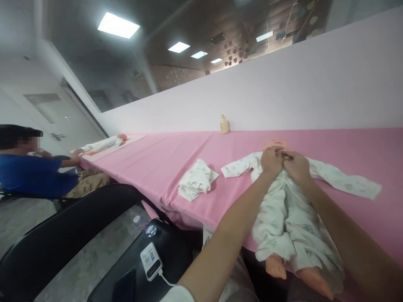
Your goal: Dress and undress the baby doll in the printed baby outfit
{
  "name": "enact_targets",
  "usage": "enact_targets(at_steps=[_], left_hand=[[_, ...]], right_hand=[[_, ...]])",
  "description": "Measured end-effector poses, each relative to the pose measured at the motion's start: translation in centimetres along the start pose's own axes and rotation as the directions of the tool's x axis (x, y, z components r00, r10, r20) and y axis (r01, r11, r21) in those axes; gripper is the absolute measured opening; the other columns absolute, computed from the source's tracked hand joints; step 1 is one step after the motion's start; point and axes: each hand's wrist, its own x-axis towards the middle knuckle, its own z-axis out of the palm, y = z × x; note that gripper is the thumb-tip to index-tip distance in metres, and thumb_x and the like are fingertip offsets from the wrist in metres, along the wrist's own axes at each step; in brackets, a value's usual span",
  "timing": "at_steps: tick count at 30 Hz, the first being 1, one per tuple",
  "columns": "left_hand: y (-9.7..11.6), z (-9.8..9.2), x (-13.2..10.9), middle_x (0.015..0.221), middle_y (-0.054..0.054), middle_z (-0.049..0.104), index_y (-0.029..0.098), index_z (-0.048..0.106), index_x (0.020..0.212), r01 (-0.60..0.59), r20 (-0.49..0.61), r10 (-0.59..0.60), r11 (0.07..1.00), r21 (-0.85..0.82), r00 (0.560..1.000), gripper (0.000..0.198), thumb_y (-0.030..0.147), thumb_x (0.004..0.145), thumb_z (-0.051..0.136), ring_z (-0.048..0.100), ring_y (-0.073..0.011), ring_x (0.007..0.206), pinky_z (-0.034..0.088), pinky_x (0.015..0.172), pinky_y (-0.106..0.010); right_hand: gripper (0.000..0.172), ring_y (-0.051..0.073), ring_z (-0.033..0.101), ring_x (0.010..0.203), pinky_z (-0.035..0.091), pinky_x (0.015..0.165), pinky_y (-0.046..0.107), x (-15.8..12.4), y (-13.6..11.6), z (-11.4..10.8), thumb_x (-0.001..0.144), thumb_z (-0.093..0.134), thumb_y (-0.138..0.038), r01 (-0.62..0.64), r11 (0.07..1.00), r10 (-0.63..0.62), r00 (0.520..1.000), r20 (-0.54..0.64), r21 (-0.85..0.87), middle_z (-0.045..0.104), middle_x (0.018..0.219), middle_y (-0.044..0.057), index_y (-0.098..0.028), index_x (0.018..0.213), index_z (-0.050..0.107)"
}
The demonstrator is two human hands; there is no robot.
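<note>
A baby doll (274, 265) lies on its back on the pink-covered table, its feet toward me over the front edge. It wears a white printed baby outfit (267, 216) with long sleeves spread to both sides. My left hand (271, 160) and my right hand (296, 165) meet at the neckline, just below the doll's chin. Both have their fingers bent and pinched on the front of the outfit. Whatever fastening lies under the fingertips is hidden. Left of the doll rests a crumpled white printed cloth (197, 180).
A pale yellow bottle (224, 125) stands by the wall on the pink tablecloth (163, 159). Left of my legs, a black chair (170, 247) holds a white power bank (151, 261) with a cable and clear bottles (141, 222). Farther left, a person (34, 174) sits beside another doll (107, 144).
</note>
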Motion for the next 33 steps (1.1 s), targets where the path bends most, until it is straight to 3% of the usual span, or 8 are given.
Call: enact_targets(at_steps=[4, 9, 11, 13, 19, 22, 27, 33], left_hand=[[-0.6, 0.0, -0.3, 0.107, -0.005, 0.069, 0.020, 0.065, 0.107, -0.088, 0.003, 0.089, 0.993, -0.082, 0.996, 0.025, 0.018, 0.090, 0.047, 0.063, -0.0158, 0.099, 0.046, 0.095, -0.027], [-0.5, -0.8, -1.1, 0.099, -0.007, 0.071, 0.015, 0.063, 0.108, 0.057, 0.019, -0.057, 0.998, -0.013, 0.998, 0.026, 0.017, 0.086, 0.050, 0.065, -0.0144, 0.089, 0.049, 0.086, -0.024], [-0.3, -1.1, -1.5, 0.096, -0.008, 0.071, 0.014, 0.065, 0.104, 0.060, 0.044, -0.061, 0.998, 0.029, 0.997, 0.024, 0.017, 0.085, 0.051, 0.065, -0.0150, 0.088, 0.048, 0.085, -0.024], [-0.1, -1.3, -2.0, 0.097, -0.007, 0.070, 0.015, 0.065, 0.100, 0.026, 0.057, -0.028, 0.999, 0.038, 0.998, 0.021, 0.018, 0.085, 0.050, 0.063, -0.0165, 0.092, 0.045, 0.090, -0.027], [-0.4, -1.9, -2.8, 0.091, -0.009, 0.064, 0.017, 0.066, 0.083, -0.128, 0.034, 0.124, 0.950, 0.285, 0.992, 0.020, 0.024, 0.089, 0.048, 0.056, -0.0218, 0.096, 0.042, 0.091, -0.032], [-0.4, -2.3, -2.8, 0.093, -0.007, 0.064, 0.019, 0.065, 0.083, -0.132, 0.089, 0.111, 0.952, 0.278, 0.990, 0.019, 0.027, 0.090, 0.048, 0.056, -0.0213, 0.096, 0.041, 0.090, -0.033], [0.1, -2.9, -2.9, 0.098, -0.007, 0.064, 0.019, 0.064, 0.085, -0.113, 0.004, 0.116, 0.956, 0.271, 0.993, 0.021, 0.030, 0.093, 0.047, 0.056, -0.0212, 0.101, 0.041, 0.092, -0.033], [0.0, -3.2, -3.1, 0.091, -0.001, 0.070, 0.021, 0.064, 0.091, -0.192, 0.084, 0.184, 0.976, 0.098, 0.979, 0.018, 0.030, 0.093, 0.048, 0.062, -0.0148, 0.087, 0.045, 0.085, -0.025]], right_hand=[[0.029, 0.030, 0.061, 0.087, 0.047, 0.083, 0.049, -1.0, 0.8, 0.0, 0.076, 0.045, -0.034, 0.090, 0.994, -0.087, 0.995, -0.044, 0.060, 0.068, 0.095, 0.016, -0.021, 0.088, 0.069], [0.022, 0.023, 0.061, 0.084, 0.049, 0.085, 0.039, -2.4, 0.2, -0.7, 0.073, 0.051, -0.030, 0.083, 0.993, -0.074, 0.991, -0.109, 0.081, 0.067, 0.091, 0.014, -0.018, 0.078, 0.068], [0.016, 0.023, 0.061, 0.087, 0.049, 0.088, 0.038, -2.7, -0.3, -1.1, 0.072, 0.053, -0.025, 0.088, 0.992, -0.080, 0.992, -0.093, 0.088, 0.067, 0.087, 0.012, -0.017, 0.071, 0.066], [0.013, 0.021, 0.061, 0.088, 0.049, 0.091, 0.037, -2.7, -0.7, -1.4, 0.072, 0.054, -0.020, 0.070, 0.990, -0.062, 0.995, -0.072, 0.122, 0.067, 0.088, 0.010, -0.018, 0.069, 0.066], [0.005, 0.017, 0.061, 0.087, 0.053, 0.087, 0.033, -2.0, -0.2, -1.8, 0.069, 0.060, -0.018, -0.051, 0.933, 0.042, 0.999, 0.034, 0.356, 0.065, 0.094, 0.006, -0.017, 0.070, 0.065], [0.003, 0.017, 0.061, 0.090, 0.053, 0.087, 0.032, -1.9, 0.0, -1.8, 0.069, 0.061, -0.018, -0.083, 0.924, 0.070, 0.996, 0.049, 0.374, 0.063, 0.095, 0.007, -0.017, 0.070, 0.064], [0.011, 0.019, 0.057, 0.092, 0.049, 0.092, 0.037, -2.4, -0.9, -1.7, 0.076, 0.056, -0.018, -0.047, 0.969, 0.069, 0.994, -0.082, 0.244, 0.062, 0.086, 0.008, -0.017, 0.065, 0.061], [0.011, 0.018, 0.059, 0.088, 0.051, 0.086, 0.033, -2.9, -1.4, -1.9, 0.078, 0.053, -0.017, 0.022, 0.952, 0.011, 0.994, -0.105, 0.307, 0.063, 0.089, 0.008, -0.017, 0.076, 0.064]])
